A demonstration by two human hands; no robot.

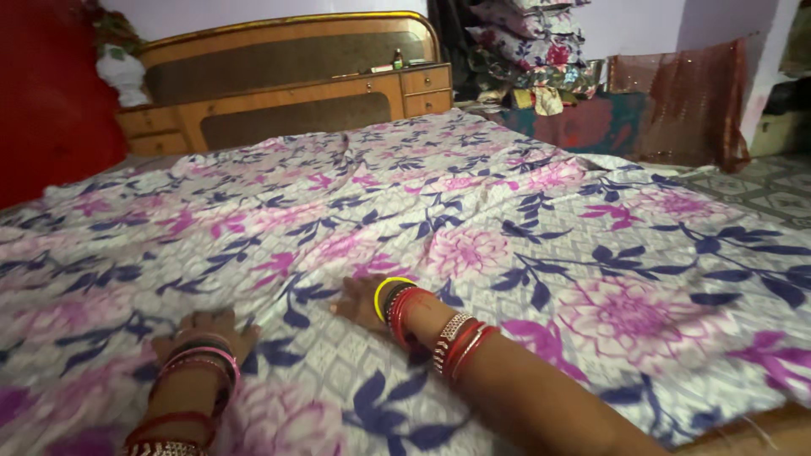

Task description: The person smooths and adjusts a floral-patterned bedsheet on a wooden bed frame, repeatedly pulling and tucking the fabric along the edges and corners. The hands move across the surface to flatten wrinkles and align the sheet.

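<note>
I see both hands flat on the bedsheet (473,219), which is spread over the whole bed, from the wooden headboard (287,76) at the far end down to the near edge. The sheet is pale lilac-white with a fine lattice print, big pink-magenta flowers and dark blue leaves. It lies mostly smooth, with long shallow creases running from the near left toward the headboard.

My left hand (207,331) rests palm down near the bed's near-left corner, fingers spread on the cloth, the wrist ringed with dark and pink bangles. My right hand (361,301) is just beside it, closer to the middle of the near edge, also pressed flat with fingers open; its wrist carries a yellow bangle (390,289) and red ones behind it. Neither hand pinches the fabric.

At the near-right corner the sheet ends and a strip of wooden bed frame (752,431) shows. Beyond the far-right corner stands a stack of folded quilts (536,46).
</note>
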